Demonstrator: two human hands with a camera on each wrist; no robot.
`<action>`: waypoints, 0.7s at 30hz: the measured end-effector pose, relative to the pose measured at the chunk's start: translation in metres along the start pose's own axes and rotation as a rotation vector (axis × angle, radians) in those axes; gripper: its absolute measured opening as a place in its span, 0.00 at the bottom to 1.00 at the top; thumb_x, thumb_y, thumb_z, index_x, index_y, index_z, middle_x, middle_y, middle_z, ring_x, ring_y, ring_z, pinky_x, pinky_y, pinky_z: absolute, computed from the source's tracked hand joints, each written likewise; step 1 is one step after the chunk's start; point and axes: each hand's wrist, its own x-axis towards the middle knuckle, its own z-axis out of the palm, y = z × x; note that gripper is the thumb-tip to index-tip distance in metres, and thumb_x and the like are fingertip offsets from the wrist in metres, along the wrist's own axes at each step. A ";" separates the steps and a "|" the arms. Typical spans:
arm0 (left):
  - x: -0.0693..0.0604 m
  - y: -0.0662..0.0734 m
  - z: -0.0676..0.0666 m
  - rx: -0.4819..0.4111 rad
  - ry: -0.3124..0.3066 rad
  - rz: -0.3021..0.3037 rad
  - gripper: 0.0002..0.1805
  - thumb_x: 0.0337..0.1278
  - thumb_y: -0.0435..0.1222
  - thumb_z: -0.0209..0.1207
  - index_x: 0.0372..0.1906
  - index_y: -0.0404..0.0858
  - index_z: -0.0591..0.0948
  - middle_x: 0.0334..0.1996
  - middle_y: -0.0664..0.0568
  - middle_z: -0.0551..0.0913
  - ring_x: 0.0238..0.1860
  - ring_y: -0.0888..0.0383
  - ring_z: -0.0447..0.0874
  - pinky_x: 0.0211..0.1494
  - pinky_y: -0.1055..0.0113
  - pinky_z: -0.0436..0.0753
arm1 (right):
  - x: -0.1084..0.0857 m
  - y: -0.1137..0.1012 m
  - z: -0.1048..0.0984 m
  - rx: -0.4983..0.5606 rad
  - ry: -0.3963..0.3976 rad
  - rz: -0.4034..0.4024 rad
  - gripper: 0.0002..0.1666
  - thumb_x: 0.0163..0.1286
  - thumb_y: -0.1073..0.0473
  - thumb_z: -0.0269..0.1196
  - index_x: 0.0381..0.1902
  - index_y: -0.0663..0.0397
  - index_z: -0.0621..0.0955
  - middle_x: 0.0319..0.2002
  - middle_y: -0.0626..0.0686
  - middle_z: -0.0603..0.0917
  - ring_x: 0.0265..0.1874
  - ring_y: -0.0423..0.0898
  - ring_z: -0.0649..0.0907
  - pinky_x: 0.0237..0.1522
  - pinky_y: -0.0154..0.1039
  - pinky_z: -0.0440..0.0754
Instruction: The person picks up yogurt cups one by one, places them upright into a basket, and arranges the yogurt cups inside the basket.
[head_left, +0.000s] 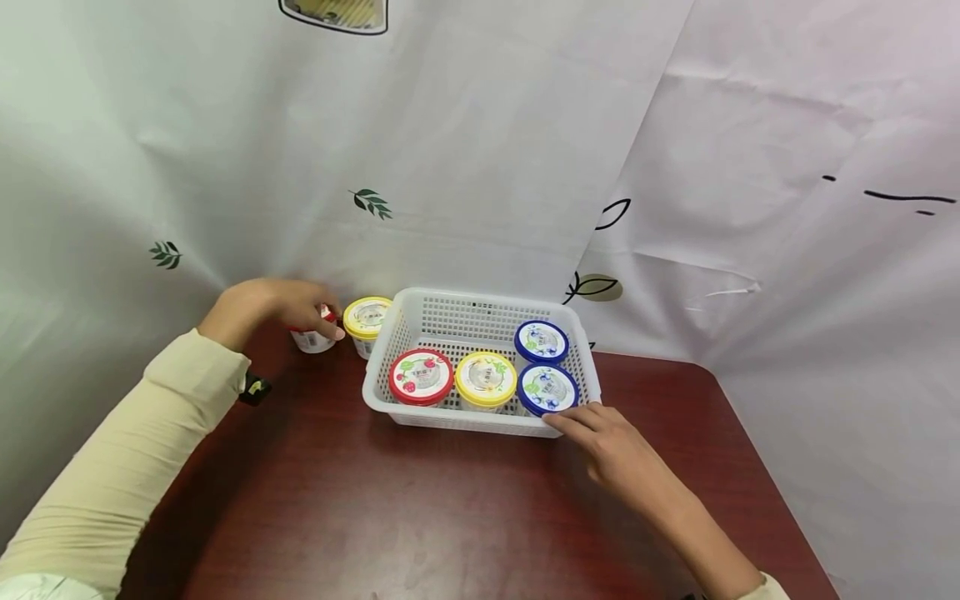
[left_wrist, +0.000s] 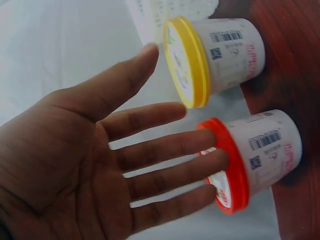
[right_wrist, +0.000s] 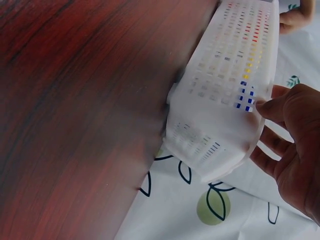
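Observation:
My left hand (head_left: 288, 304) reaches over a white cup with a red lid (head_left: 312, 338) standing left of the basket. In the left wrist view its fingers are extended, with fingertips at the red lid (left_wrist: 234, 165) and the thumb apart from it. Beside that cup stands a yellow-lidded cup (left_wrist: 235, 55). My right hand (head_left: 618, 454) grips the near right corner of the white plastic basket (head_left: 480, 423), thumb against its outer wall (right_wrist: 215, 95). Inside the basket are a red-lidded cup (head_left: 421, 377), a yellow-lidded cup (head_left: 486, 379) and two blue-lidded cups (head_left: 548, 389).
The basket stands on a dark red wooden table (head_left: 450, 508), near its back edge. A white printed cloth (head_left: 480, 167) hangs behind and at both sides. A small black object (head_left: 255, 389) shows beside the left sleeve.

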 end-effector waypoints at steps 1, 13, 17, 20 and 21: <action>0.000 -0.002 0.001 -0.001 0.020 -0.004 0.33 0.76 0.51 0.70 0.69 0.29 0.82 0.65 0.30 0.84 0.63 0.36 0.84 0.68 0.34 0.83 | 0.000 0.000 0.000 0.000 0.001 -0.002 0.38 0.57 0.80 0.73 0.64 0.49 0.91 0.54 0.49 0.94 0.52 0.50 0.90 0.55 0.52 0.89; 0.010 -0.019 0.007 0.013 0.289 0.047 0.17 0.74 0.43 0.70 0.51 0.33 0.89 0.51 0.35 0.92 0.55 0.37 0.88 0.61 0.36 0.87 | 0.000 0.000 0.000 0.008 0.019 -0.007 0.39 0.55 0.81 0.73 0.63 0.49 0.91 0.54 0.49 0.94 0.51 0.49 0.90 0.54 0.51 0.88; 0.014 -0.025 0.010 0.022 0.330 0.019 0.16 0.75 0.43 0.70 0.51 0.33 0.89 0.51 0.35 0.92 0.55 0.37 0.88 0.59 0.36 0.87 | 0.000 0.000 0.000 0.008 0.023 -0.009 0.39 0.55 0.81 0.73 0.63 0.49 0.91 0.54 0.49 0.94 0.51 0.49 0.90 0.54 0.51 0.88; 0.015 -0.029 0.013 0.033 0.348 -0.009 0.18 0.74 0.45 0.71 0.52 0.33 0.89 0.51 0.34 0.92 0.55 0.37 0.88 0.58 0.36 0.87 | 0.000 -0.001 0.000 0.010 0.022 -0.009 0.39 0.55 0.81 0.73 0.63 0.49 0.91 0.54 0.49 0.93 0.51 0.49 0.90 0.54 0.51 0.88; 0.016 -0.030 0.015 0.035 0.353 -0.021 0.19 0.74 0.46 0.71 0.53 0.33 0.89 0.52 0.34 0.92 0.55 0.36 0.88 0.59 0.35 0.87 | 0.000 0.000 0.000 0.011 0.021 -0.009 0.38 0.56 0.81 0.73 0.63 0.49 0.91 0.54 0.49 0.93 0.51 0.49 0.90 0.54 0.51 0.88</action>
